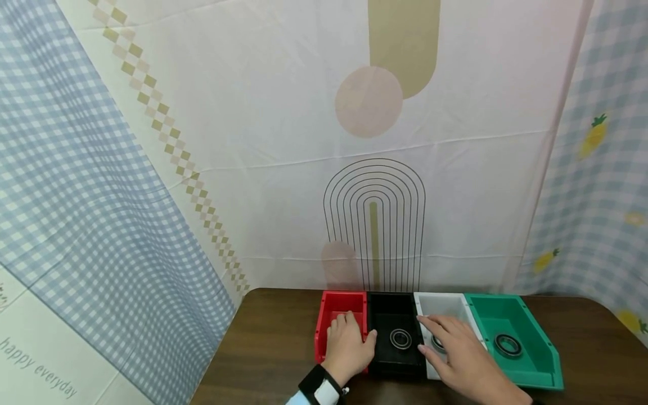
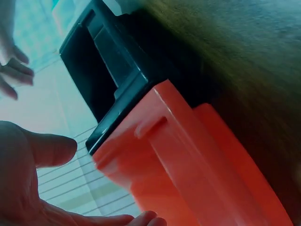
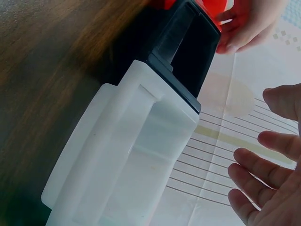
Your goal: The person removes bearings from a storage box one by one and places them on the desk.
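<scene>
Four plastic bins stand side by side: red (image 1: pixel 344 295), black (image 1: pixel 392 312), white (image 1: pixel 439 304) and green (image 1: pixel 536 354). My left hand (image 1: pixel 350 350) is over the red bin, thumb apart from the fingers, with nothing seen in its grasp. Above the white bin, my right hand (image 1: pixel 463 357) hovers with its fingers spread and holds nothing. A ring-shaped bearing (image 1: pixel 400 339) lies in the black bin. Another bearing (image 1: pixel 438 344) in the white bin is partly covered by the right hand. The green bin contains a third bearing (image 1: pixel 508 345). My left hand hides part of the red bin's inside.
The bins sit on a dark wooden table (image 1: pixel 263 343), close to its far edge. Behind it hangs a pale patterned cloth (image 1: pixel 283 214). Blue checked cloth hangs at the left (image 1: pixel 101 169) and right. A watch-like band (image 1: pixel 321 387) is on the left wrist.
</scene>
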The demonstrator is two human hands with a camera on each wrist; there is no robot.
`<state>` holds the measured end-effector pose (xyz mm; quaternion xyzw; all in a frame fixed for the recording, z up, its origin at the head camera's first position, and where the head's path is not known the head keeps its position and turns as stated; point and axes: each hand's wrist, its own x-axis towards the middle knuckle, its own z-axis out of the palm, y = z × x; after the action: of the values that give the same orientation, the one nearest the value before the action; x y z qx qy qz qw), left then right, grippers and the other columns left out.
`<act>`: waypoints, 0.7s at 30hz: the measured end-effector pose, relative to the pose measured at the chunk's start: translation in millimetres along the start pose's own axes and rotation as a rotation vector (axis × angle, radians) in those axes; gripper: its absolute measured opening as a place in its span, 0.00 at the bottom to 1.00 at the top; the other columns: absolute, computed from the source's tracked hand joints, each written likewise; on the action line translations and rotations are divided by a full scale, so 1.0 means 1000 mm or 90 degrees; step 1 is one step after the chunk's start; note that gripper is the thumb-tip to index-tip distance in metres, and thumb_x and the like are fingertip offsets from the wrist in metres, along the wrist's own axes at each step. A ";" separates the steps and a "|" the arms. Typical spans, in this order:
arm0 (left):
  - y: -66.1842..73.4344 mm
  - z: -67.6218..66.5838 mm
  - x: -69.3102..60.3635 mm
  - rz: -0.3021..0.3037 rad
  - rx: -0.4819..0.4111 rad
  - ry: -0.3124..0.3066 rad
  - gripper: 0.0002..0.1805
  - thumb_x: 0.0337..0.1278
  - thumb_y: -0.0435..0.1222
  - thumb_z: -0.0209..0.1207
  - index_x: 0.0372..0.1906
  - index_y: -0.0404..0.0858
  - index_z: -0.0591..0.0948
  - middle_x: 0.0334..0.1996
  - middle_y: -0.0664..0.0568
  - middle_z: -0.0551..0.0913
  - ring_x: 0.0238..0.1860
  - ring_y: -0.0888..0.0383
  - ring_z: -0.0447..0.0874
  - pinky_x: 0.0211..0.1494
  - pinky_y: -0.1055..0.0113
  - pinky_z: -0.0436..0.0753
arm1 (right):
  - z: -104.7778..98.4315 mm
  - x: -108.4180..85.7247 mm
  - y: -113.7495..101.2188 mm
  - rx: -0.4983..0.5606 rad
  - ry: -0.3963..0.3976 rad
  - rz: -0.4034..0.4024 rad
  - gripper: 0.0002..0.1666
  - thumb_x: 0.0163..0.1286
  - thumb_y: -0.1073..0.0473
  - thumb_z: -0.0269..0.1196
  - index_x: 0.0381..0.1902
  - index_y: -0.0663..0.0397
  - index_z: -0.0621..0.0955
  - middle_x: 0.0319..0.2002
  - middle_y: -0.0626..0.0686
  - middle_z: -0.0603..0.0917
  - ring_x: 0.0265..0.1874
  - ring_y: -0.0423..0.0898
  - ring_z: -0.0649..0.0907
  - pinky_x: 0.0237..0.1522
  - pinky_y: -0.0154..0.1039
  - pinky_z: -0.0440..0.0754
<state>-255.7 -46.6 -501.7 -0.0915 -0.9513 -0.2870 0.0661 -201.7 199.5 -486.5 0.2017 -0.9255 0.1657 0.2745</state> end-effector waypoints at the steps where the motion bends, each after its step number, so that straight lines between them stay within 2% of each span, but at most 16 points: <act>1: 0.002 0.002 0.002 0.002 0.002 -0.003 0.40 0.67 0.49 0.66 0.69 0.20 0.73 0.62 0.28 0.79 0.63 0.34 0.76 0.68 0.35 0.75 | 0.000 0.000 0.000 -0.001 0.002 -0.002 0.31 0.66 0.49 0.77 0.65 0.48 0.85 0.54 0.48 0.88 0.52 0.49 0.87 0.54 0.59 0.85; 4: 0.005 0.009 0.012 -0.012 -0.022 -0.040 0.37 0.68 0.44 0.65 0.70 0.19 0.72 0.64 0.27 0.78 0.66 0.31 0.75 0.71 0.34 0.73 | 0.000 0.002 -0.001 0.000 -0.003 -0.001 0.30 0.66 0.49 0.76 0.65 0.48 0.85 0.54 0.48 0.88 0.53 0.49 0.87 0.54 0.58 0.85; 8: 0.006 0.019 0.025 -0.061 -0.118 -0.117 0.37 0.67 0.36 0.61 0.74 0.18 0.67 0.70 0.23 0.72 0.72 0.26 0.69 0.77 0.32 0.68 | -0.001 0.002 -0.001 0.002 -0.015 0.005 0.29 0.68 0.48 0.76 0.65 0.47 0.85 0.54 0.47 0.88 0.52 0.48 0.86 0.54 0.57 0.85; 10: 0.001 0.027 0.033 -0.084 -0.152 -0.132 0.37 0.65 0.35 0.59 0.75 0.19 0.65 0.72 0.23 0.70 0.73 0.24 0.67 0.76 0.32 0.69 | -0.001 0.002 0.000 0.002 -0.020 0.006 0.29 0.68 0.47 0.75 0.65 0.47 0.85 0.54 0.46 0.88 0.52 0.48 0.86 0.53 0.57 0.85; 14: -0.003 0.036 0.043 -0.120 -0.205 -0.124 0.38 0.63 0.33 0.55 0.76 0.20 0.64 0.74 0.23 0.68 0.72 0.25 0.68 0.73 0.33 0.72 | 0.001 0.001 0.001 0.003 -0.019 0.002 0.29 0.68 0.47 0.75 0.65 0.46 0.85 0.55 0.46 0.88 0.52 0.49 0.87 0.52 0.57 0.86; 16: -0.002 0.039 0.046 -0.146 -0.228 -0.113 0.38 0.63 0.33 0.55 0.77 0.21 0.64 0.75 0.25 0.68 0.72 0.27 0.69 0.71 0.35 0.74 | 0.003 0.001 0.001 0.002 -0.012 0.002 0.29 0.68 0.48 0.76 0.64 0.46 0.85 0.54 0.46 0.88 0.52 0.49 0.87 0.51 0.56 0.86; 18: 0.005 0.036 0.045 -0.168 -0.264 -0.098 0.37 0.65 0.31 0.55 0.77 0.20 0.63 0.76 0.24 0.66 0.74 0.27 0.67 0.73 0.33 0.73 | 0.004 0.001 0.001 0.005 0.000 -0.001 0.29 0.67 0.49 0.76 0.64 0.46 0.86 0.54 0.47 0.88 0.51 0.49 0.87 0.50 0.56 0.86; 21: 0.009 0.038 0.046 -0.194 -0.261 -0.073 0.36 0.66 0.30 0.56 0.77 0.21 0.64 0.76 0.26 0.67 0.76 0.27 0.66 0.74 0.33 0.72 | 0.007 0.000 -0.002 0.009 0.017 -0.018 0.29 0.65 0.50 0.77 0.63 0.47 0.86 0.54 0.47 0.88 0.51 0.48 0.87 0.49 0.55 0.86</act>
<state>-300.8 -11.7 -519.7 0.0254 -0.8783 -0.4746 -0.0518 -204.5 194.9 -491.7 0.2142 -0.9176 0.1708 0.2880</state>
